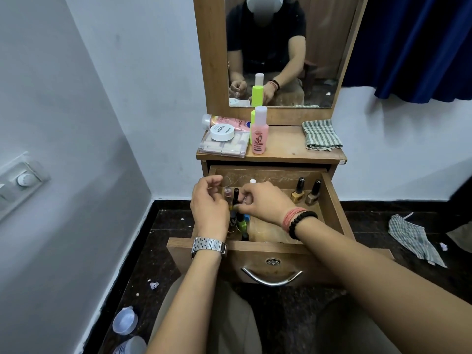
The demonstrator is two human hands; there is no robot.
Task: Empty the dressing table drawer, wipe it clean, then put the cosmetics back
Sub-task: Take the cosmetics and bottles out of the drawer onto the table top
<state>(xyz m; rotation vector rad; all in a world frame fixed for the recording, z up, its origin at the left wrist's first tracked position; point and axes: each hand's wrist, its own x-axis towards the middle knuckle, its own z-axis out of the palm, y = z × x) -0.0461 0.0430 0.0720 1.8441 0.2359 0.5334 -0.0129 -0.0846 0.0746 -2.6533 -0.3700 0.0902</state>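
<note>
I have both hands down in the open drawer (pixel 332 200), working at the cluster of small nail polish bottles (pixel 236 200) crowded into its left corner. My right hand (pixel 265 203) pinches something small there, though I cannot tell exactly which bottle; my left hand (pixel 209 205) is curled beside the cluster, and whether it grips anything is hidden. Two gold bottles (pixel 305 194) stand apart at the drawer's right. The larger items, a pink bottle (pixel 259 134), a white jar (pixel 221 132) and a tube (pixel 224 121), sit on the tabletop (pixel 286 146), probably to clear space. The folded checked cloth (pixel 321 134) waits near the mirror (pixel 319 60), handy for wiping.
</note>
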